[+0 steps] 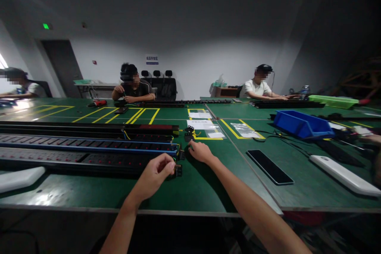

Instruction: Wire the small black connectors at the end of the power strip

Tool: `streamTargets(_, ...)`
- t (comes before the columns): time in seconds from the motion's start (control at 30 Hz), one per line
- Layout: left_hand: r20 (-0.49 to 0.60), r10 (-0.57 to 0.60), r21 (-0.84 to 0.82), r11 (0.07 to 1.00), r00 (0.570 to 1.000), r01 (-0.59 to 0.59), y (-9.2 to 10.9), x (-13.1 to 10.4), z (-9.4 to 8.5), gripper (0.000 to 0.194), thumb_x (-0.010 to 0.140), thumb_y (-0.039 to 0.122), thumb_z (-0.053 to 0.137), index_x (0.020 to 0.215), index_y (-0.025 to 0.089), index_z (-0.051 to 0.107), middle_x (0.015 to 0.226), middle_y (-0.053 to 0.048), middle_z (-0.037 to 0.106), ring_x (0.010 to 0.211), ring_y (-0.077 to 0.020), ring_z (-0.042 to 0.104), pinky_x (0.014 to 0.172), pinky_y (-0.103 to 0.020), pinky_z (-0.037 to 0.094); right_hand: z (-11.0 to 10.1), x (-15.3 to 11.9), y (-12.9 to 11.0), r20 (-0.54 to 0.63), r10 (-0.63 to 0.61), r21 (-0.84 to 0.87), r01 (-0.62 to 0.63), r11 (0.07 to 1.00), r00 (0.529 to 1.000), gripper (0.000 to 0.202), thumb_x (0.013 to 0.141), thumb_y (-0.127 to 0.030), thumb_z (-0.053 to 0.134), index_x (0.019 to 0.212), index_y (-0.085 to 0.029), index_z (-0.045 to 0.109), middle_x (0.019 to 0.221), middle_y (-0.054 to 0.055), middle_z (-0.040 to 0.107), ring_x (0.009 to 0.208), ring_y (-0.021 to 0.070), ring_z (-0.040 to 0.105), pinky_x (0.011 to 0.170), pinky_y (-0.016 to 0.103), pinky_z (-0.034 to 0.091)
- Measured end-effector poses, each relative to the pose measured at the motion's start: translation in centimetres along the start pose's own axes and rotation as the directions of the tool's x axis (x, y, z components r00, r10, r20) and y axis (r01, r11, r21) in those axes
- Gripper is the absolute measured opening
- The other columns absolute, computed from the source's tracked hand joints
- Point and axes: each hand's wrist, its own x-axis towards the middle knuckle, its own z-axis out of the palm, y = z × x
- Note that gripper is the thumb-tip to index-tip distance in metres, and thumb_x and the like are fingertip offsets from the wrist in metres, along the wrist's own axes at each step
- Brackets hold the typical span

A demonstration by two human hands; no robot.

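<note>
Long black strips with red dots and blue edges [89, 158] lie side by side on the green table, from the left edge to the middle. My left hand [157, 170] is closed at the right end of the nearest strip, thumb and index finger pinched by a small black bracket [179, 170]; what they hold is too small to name. My right hand [201, 151] rests just right of the strips' ends, its fingers bent together near another black bracket [188, 137] with yellow wires. Whether anything is between its fingertips cannot be made out.
A black phone [269, 166], a white power bank-like object [343, 174] and a blue bin [303, 124] are on the right. A white object [22, 179] lies at the left. People sit across the table; another person's hand shows at the right edge.
</note>
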Motion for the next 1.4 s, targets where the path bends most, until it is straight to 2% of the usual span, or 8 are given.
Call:
streamTargets(0.13, -0.137, 0.071, 0.258, 0.965, 0.988, -0.033, -0.3, 5.4, -2.1, 0.023, 0.088, 0.041, 0.057, 0.090, 0.019, 0.064, 0.082, -0.002, 0.068, 0.077, -0.0166, 0.063, 0.073, -0.026, 0.048, 0.0, 0.0, 0.0, -0.006, 0.004, -0.027, -0.004, 1.000, 1.000, 0.028, 0.098, -0.035, 0.038, 0.118, -0.022, 0.055, 0.105, 0.012, 0.071, 0.095, 0.0278, 0.068, 0.074, 0.033, 0.044)
streamTargets(0.23, -0.189, -0.009, 0.546, 0.830, 0.982, 0.113, -2.4, 9.5, -3.4, 0.019, 0.089, 0.034, 0.052, 0.093, 0.021, 0.065, 0.091, -0.002, 0.073, 0.085, -0.0167, 0.067, 0.079, -0.025, 0.050, 0.0, -0.1, 0.1, -0.004, -0.008, -0.032, 0.008, 0.999, 1.000, 0.027, 0.099, -0.035, 0.039, 0.117, -0.022, 0.054, 0.104, 0.012, 0.072, 0.094, 0.0280, 0.068, 0.074, 0.033, 0.044)
streamTargets(0.43, -0.216, -0.153, 0.691, 0.674, 0.964, 0.261, -5.5, 14.7, -3.9, 0.019, 0.082, 0.029, 0.057, 0.096, 0.027, 0.070, 0.099, -0.005, 0.075, 0.092, -0.0257, 0.069, 0.083, -0.035, 0.051, -0.4, -0.3, 0.1, -0.001, -0.022, -0.014, 0.022, 1.000, 1.000, 0.030, 0.098, -0.033, 0.040, 0.123, -0.023, 0.052, 0.107, 0.012, 0.071, 0.096, 0.0281, 0.068, 0.074, 0.033, 0.043)
streamTargets(0.57, -0.196, -0.192, 0.763, 0.587, 0.962, 0.272, -5.9, 15.8, -3.7, 0.021, 0.081, 0.030, 0.057, 0.096, 0.027, 0.072, 0.103, -0.010, 0.075, 0.098, -0.0315, 0.068, 0.086, -0.041, 0.051, -0.8, -0.4, -0.2, 0.021, -0.002, -0.009, 0.002, 1.000, 1.000, 0.032, 0.097, -0.033, 0.040, 0.123, -0.022, 0.054, 0.109, 0.014, 0.070, 0.098, 0.0294, 0.067, 0.076, 0.034, 0.044)
streamTargets(0.7, -0.161, -0.222, 0.801, 0.540, 0.962, 0.259, -6.3, 15.9, -4.0, 0.020, 0.082, 0.034, 0.058, 0.091, 0.027, 0.073, 0.100, -0.009, 0.076, 0.098, -0.0308, 0.069, 0.086, -0.040, 0.052, -1.0, -0.3, -0.4, 0.019, 0.004, 0.006, -0.004, 1.000, 1.000, 0.029, 0.097, -0.030, 0.039, 0.120, -0.022, 0.055, 0.108, 0.013, 0.071, 0.098, 0.0291, 0.068, 0.076, 0.034, 0.045)
streamTargets(0.87, -0.109, -0.239, 0.822, 0.524, 0.965, 0.222, -7.0, 16.1, -4.5, 0.023, 0.083, 0.040, 0.058, 0.097, 0.031, 0.074, 0.107, -0.005, 0.076, 0.100, -0.0285, 0.069, 0.087, -0.037, 0.052, -0.9, -0.2, -0.5, 0.006, 0.008, 0.011, -0.008, 1.000, 1.000, 0.028, 0.097, -0.029, 0.039, 0.117, -0.021, 0.056, 0.107, 0.012, 0.071, 0.098, 0.0295, 0.069, 0.076, 0.035, 0.046)
streamTargets(1.1, -0.057, -0.261, 0.841, 0.507, 0.964, 0.187, -7.1, 16.6, -4.8, 0.026, 0.084, 0.041, 0.060, 0.100, 0.030, 0.077, 0.109, -0.005, 0.076, 0.102, -0.0245, 0.069, 0.088, -0.030, 0.052, -0.9, -0.2, -0.5, -0.005, -0.005, -0.001, 0.005, 1.000, 1.000, 0.028, 0.097, -0.029, 0.038, 0.116, -0.021, 0.056, 0.106, 0.013, 0.071, 0.097, 0.0294, 0.069, 0.076, 0.035, 0.047)
streamTargets(1.4, 0.003, -0.332, 0.887, 0.437, 0.943, 0.151, -6.9, 18.1, -5.0, 0.022, 0.073, 0.034, 0.068, 0.092, 0.030, 0.079, 0.104, -0.007, 0.077, 0.100, -0.0280, 0.070, 0.089, -0.035, 0.052, -1.0, -0.3, -0.5, 0.011, -0.006, 0.015, 0.006, 1.000, 1.000, 0.029, 0.097, -0.030, 0.038, 0.119, -0.021, 0.055, 0.108, 0.014, 0.071, 0.099, 0.0308, 0.068, 0.078, 0.037, 0.047)
